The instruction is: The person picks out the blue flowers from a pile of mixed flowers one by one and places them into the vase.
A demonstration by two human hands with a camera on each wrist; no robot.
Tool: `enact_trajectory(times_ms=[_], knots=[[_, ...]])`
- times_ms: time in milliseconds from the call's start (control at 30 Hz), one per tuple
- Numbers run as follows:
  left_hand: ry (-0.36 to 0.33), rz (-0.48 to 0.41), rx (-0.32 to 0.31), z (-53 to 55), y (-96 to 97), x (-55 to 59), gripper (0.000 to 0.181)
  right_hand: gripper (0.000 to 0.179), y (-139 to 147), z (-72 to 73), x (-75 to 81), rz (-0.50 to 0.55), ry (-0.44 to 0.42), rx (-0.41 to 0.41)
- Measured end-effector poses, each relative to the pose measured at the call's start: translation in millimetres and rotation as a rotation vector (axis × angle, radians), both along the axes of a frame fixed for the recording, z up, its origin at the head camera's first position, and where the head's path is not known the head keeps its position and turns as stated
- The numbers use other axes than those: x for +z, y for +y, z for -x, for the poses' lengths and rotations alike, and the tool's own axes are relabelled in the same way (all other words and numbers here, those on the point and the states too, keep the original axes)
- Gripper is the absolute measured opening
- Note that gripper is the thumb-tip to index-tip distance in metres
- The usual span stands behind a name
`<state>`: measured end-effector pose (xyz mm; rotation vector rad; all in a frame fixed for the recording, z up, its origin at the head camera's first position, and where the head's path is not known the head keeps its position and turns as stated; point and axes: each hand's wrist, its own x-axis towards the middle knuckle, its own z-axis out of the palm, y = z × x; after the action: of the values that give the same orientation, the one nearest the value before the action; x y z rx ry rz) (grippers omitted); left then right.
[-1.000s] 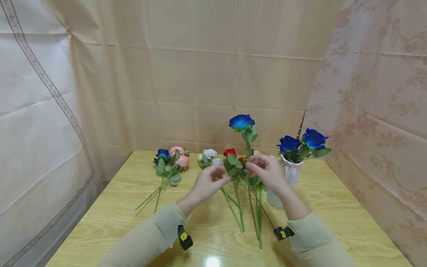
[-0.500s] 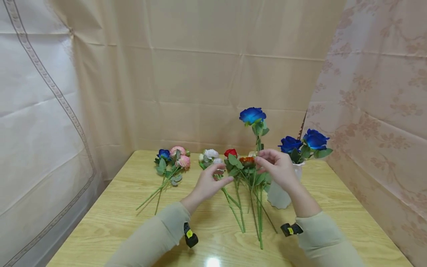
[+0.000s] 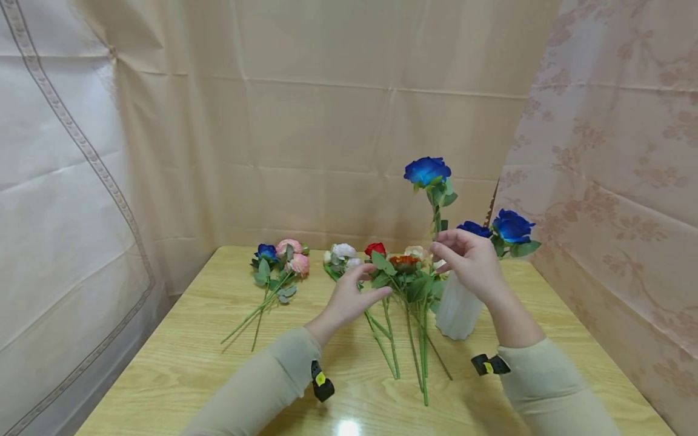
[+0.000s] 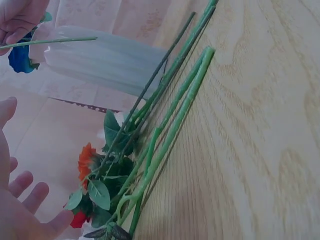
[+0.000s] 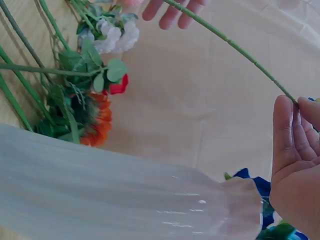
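Note:
A blue rose (image 3: 428, 172) stands upright above the table, its stem (image 5: 235, 46) pinched between the thumb and fingers of my right hand (image 3: 475, 267). The lower stem runs free below the pinch. Just beyond the hand, the pale ribbed vase (image 3: 459, 310) holds two more blue roses (image 3: 513, 226); the hand partly covers the vase's mouth and one bloom. To the left my left hand (image 3: 348, 298) hovers, fingers and thumb spread, holding nothing. Near it lie a red rose (image 3: 375, 249) and an orange flower (image 3: 405, 263) among green leaves.
White flowers (image 3: 343, 251) lie at the back middle of the wooden table (image 3: 191, 387). Pink flowers (image 3: 299, 264) and a blue one (image 3: 266, 252) lie on the left. Several green stems (image 4: 175, 117) point towards the front edge. Curtains (image 3: 338, 121) hang behind and at both sides.
My right hand has moved right and up with the blue rose, coming in front of the vase's mouth. The left hand has shifted slightly right, still spread.

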<state>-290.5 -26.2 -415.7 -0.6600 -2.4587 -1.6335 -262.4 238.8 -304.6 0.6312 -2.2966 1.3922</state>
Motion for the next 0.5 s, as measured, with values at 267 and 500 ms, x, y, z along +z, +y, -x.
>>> enact_trajectory(times_ms=[267, 500], knots=[[0.017, 0.014, 0.005, 1.1, 10.3, 4.6, 0.068, 0.02, 11.7, -3.0, 19.1, 0.016, 0.042, -0.061], [0.024, 0.024, 0.015, 3.3, 16.4, 7.9, 0.067, 0.022, 24.8, -3.5, 33.3, 0.063, 0.077, -0.137]])
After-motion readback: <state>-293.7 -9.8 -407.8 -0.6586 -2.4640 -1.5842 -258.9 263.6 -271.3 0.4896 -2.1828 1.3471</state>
